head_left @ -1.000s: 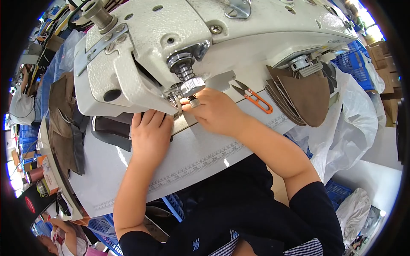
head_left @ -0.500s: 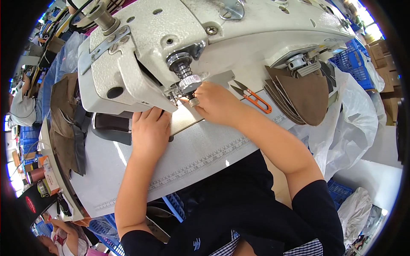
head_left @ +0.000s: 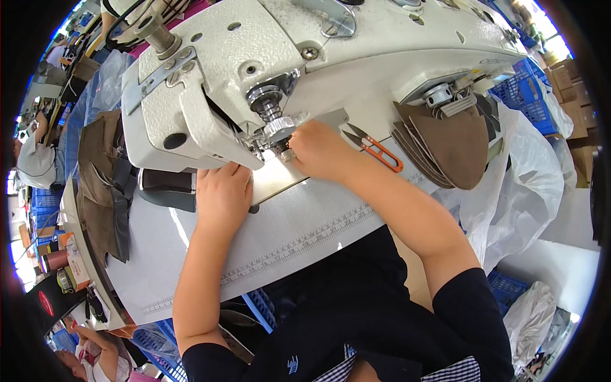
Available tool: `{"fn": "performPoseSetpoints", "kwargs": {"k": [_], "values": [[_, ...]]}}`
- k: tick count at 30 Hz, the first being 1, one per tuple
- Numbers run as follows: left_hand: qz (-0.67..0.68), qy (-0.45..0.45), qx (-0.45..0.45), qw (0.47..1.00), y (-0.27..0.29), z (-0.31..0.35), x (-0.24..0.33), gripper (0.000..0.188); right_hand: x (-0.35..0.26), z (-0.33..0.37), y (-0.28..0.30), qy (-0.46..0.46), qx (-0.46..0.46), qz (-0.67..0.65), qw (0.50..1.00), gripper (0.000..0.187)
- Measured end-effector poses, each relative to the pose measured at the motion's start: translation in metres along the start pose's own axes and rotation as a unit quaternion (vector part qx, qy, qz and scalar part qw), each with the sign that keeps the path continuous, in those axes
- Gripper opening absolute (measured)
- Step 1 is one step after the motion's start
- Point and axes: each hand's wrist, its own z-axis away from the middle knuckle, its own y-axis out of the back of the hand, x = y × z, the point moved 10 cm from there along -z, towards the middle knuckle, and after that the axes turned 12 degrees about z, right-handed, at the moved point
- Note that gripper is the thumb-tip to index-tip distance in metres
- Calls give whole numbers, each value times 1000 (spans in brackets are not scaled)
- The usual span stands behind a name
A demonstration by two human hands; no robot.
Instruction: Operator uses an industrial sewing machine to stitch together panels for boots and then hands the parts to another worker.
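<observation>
Partly beneath the sewing machine [head_left: 223, 54] head lies the dark piece [head_left: 167, 181], left hand [head_left: 223, 194] laid over its right end, right hand [head_left: 321, 151] beside the silver knob [head_left: 278, 129]; can't tell whether either grips! Looks light, soft, bendy: best held flat by its edges.

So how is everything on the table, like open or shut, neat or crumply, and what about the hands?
Orange-handled snips: lying down, blades apart
Brown pieces on the right: stacked, edges fanned
Brown pieces on the left: bunched, creased
Dark piece: lying partly under the left hand
Left hand: palm down, fingertips hidden
Right hand: fingers curled, tips hidden
Sewing machine: upright; can't tell if running
</observation>
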Motion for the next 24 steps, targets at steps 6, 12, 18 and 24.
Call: {"fn": "performPoseSetpoints", "kwargs": {"k": [6, 12, 18, 24], "values": [[-4, -1, 13, 1000, 2, 1, 1, 35, -2, 1, 2, 15, 28, -2, 1000, 7], [-2, 5, 11, 1000, -1, 3, 0, 36, -2, 3, 2, 21, 41, -8, 999, 6], [10, 9, 16, 1000, -1, 3, -1, 38, -3, 3, 2, 27, 52, -4, 998, 6], [6, -6, 38, 999, 1, 2, 0, 36, -2, 3, 2, 18, 52, -4, 998, 4]]}}
